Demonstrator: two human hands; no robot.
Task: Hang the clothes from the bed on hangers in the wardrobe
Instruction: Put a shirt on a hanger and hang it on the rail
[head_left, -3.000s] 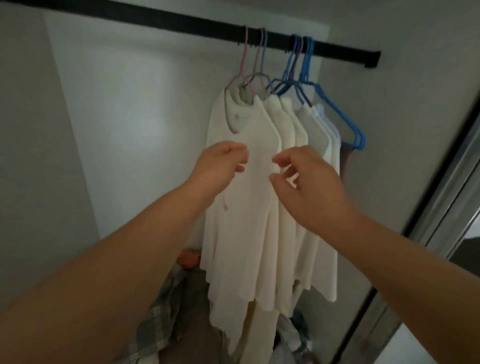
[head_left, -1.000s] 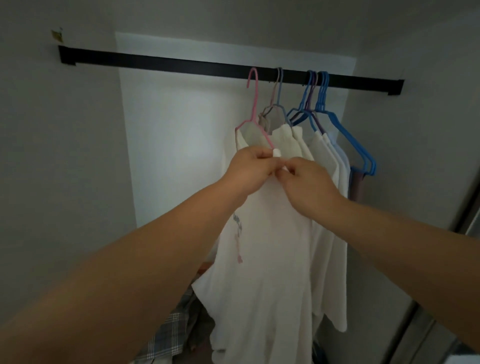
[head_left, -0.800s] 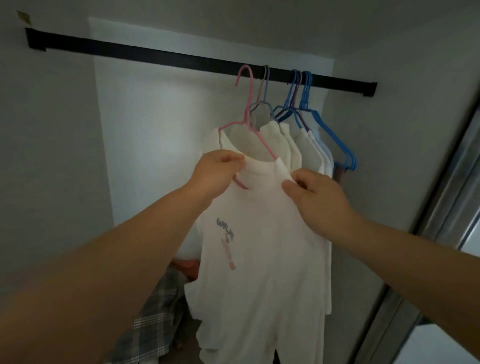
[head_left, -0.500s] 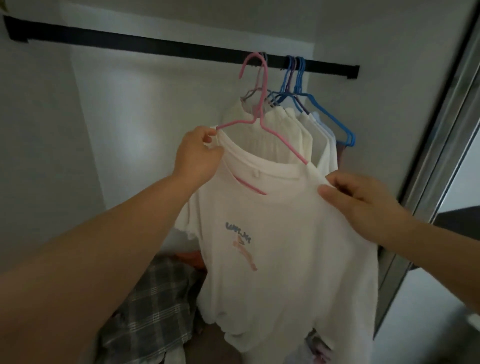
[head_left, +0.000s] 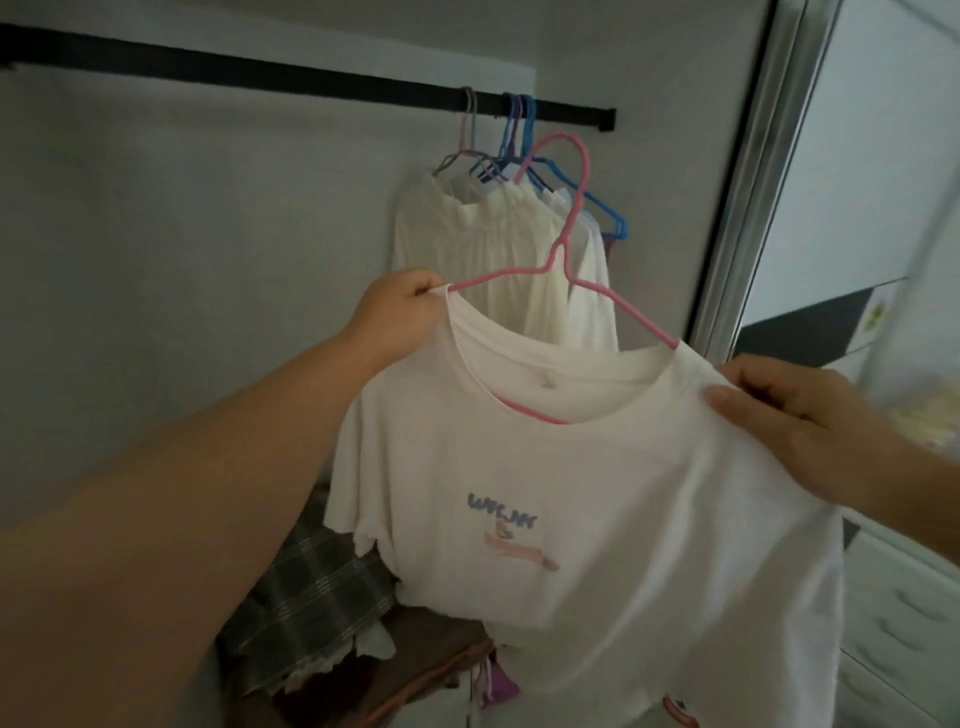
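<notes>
The left hand (head_left: 400, 317) and right hand (head_left: 789, 421) each grip a shoulder of the white T-shirt (head_left: 597, 509) on its pink hanger (head_left: 563, 249), which seems off the rail (head_left: 311, 85) above them, where several garments (head_left: 483, 254) already hang.

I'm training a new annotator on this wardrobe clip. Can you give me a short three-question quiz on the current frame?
1. True or false: the pink hanger is hooked on the black rail.
2. Which hand grips the T-shirt at the shoulder nearer the wardrobe door frame? A left hand, B right hand.
3. Fill in: the empty hanger on the rail is ____.

Key: 1 false, it is held off the rail; 2 B; 3 blue.
</notes>
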